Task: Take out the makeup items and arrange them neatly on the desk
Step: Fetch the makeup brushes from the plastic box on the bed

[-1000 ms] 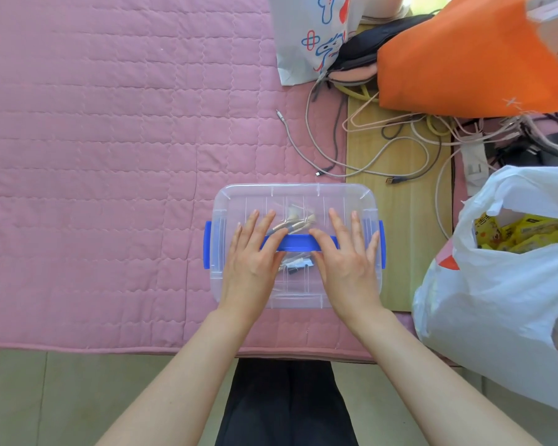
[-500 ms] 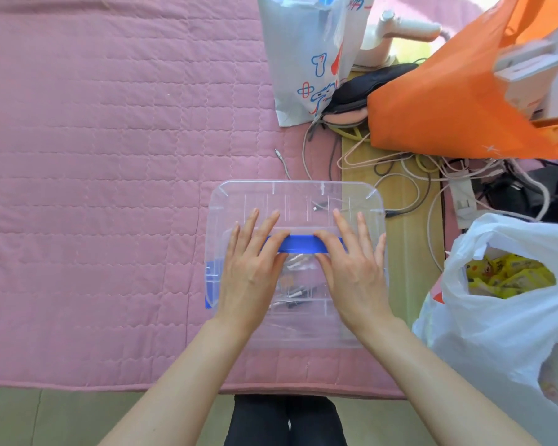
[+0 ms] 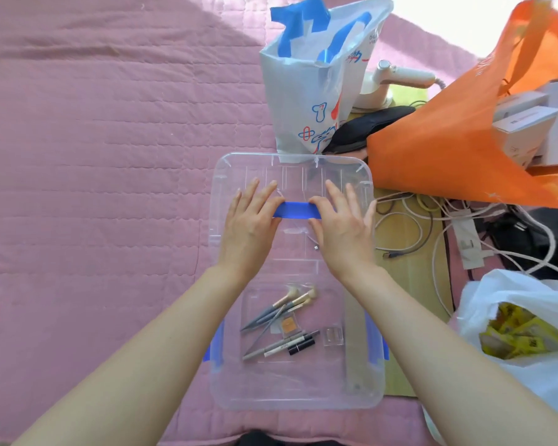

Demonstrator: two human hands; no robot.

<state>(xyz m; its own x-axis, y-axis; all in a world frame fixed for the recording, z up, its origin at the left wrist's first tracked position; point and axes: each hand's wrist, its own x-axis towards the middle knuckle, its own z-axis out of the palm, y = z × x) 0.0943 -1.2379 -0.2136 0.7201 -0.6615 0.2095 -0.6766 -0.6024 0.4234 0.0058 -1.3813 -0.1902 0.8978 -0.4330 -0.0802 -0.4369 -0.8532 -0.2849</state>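
1. Both forearms reach forward side by side. The left hand point(image 3: 248, 220) and right hand point(image 3: 342, 226) lie palm-down on the clear lid point(image 3: 290, 175), fingers nearly straight and spread.
2. Each hand pinches one end of the lid's blue handle point(image 3: 297, 214) between thumb and forefinger: the left hand grips the left end, the right hand the right end. The two hands stand apart by the handle's length.
3. The lid is held beyond the clear storage box point(image 3: 297, 403), which sits uncovered nearer the person than the hands, between the forearms, on the pink quilted cover point(image 3: 94, 188).
4. Contents of the box, all below the wrists:
   - makeup brushes point(image 3: 281, 305) lying crossed;
   - an orange eyeshadow pan point(image 3: 287, 325) just beside them;
   - slim pencils point(image 3: 271, 349) and a black tube point(image 3: 300, 346) lying flat;
   - a small clear case point(image 3: 332, 336) toward the right-hand side.
5. Beyond the hands stand a white printed bag point(image 3: 310, 101) and an orange bag point(image 3: 448, 149). Cables point(image 3: 409, 226) lie right of the right hand.
6. Half a second earlier the lid lay over the box and the items showed through it. Now the lid has shifted away and the items lie exposed.
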